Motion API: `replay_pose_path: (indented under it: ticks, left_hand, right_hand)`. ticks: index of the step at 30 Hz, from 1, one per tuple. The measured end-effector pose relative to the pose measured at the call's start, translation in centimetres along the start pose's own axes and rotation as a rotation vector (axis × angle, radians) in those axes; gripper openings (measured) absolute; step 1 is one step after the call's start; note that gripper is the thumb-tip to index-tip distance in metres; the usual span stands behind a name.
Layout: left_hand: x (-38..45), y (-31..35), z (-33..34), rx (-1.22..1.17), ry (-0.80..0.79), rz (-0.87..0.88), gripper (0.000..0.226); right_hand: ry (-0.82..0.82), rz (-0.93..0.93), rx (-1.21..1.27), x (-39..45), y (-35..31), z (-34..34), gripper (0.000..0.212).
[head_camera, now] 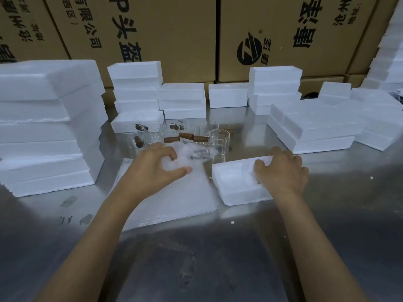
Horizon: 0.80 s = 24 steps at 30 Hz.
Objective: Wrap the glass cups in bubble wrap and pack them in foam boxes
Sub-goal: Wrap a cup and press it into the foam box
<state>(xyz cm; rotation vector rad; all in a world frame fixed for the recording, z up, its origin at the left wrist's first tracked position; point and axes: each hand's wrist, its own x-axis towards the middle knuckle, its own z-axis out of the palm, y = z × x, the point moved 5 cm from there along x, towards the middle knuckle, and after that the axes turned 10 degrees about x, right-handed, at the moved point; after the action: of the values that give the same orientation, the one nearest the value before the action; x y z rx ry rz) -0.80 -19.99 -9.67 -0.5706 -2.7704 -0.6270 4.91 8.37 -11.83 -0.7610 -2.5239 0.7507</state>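
At the centre of the frame, the left hand [156, 168] is grasping a wrapped cup [187, 155], its fingers and thumb curling round the bubble-wrap bundle. The bundle is blurring, so the wrap's closure cannot be read. Just right of centre, the right hand [281, 173] is gripping the far right corner of an open foam box [235, 184], fingers hooking over its rim.

The step in hand appears to be loading the bundle into the box. To do it well, the right hand should be holding the light foam firmly against sliding while the left is lowering the bundle squarely into the recess, keeping the wrap from unrolling and avoiding force on the brittle walls.

A bubble wrap sheet [165, 201] is lying flat beneath the left forearm, just beside the box. Unwrapped glass cups [219, 140] with brown handles are standing above centre.

The work surface is a reflective metal table [218, 258] carrying scattered foam crumbs. Foam stacks [48, 127] are occupying the left, upper middle and right of the frame. Printed cardboard cartons [174, 29] are forming a wall along the top.
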Motion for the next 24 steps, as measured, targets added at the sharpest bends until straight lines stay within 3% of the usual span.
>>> replay_pose_path:
  ticks: [3,5,8,10,16,24]
  left_hand:
    - [-0.5,1.6,-1.1,-0.162,0.226,-0.017,0.037]
    - [-0.8,3.5,-1.1,-0.269,0.278,0.025,0.029]
    - [-0.6,7.1,0.9,-0.263,0.155,0.129,0.025]
    - [0.1,8.7,2.7,-0.125,0.055,0.166,0.034]
    - [1.9,8.7,5.7,0.101,-0.138,0.116,0.040]
    - [2.2,7.8,7.4,-0.041,-0.206,0.163,0.035]
  right_hand:
    - [-0.019,-0.030,-0.042,-0.2,-0.5,0.4,0.036]
    - [-0.023,-0.025,-0.016,0.0,-0.4,0.2,0.032]
    - [-0.019,0.031,0.126,0.4,0.1,-0.3,0.032]
    - [-0.033,0.076,0.223,0.6,0.5,-0.5,0.038]
    - [-0.129,0.160,0.466,1.5,2.0,0.2,0.043]
    - [-0.143,0.148,0.697,2.3,2.2,1.3,0.042]
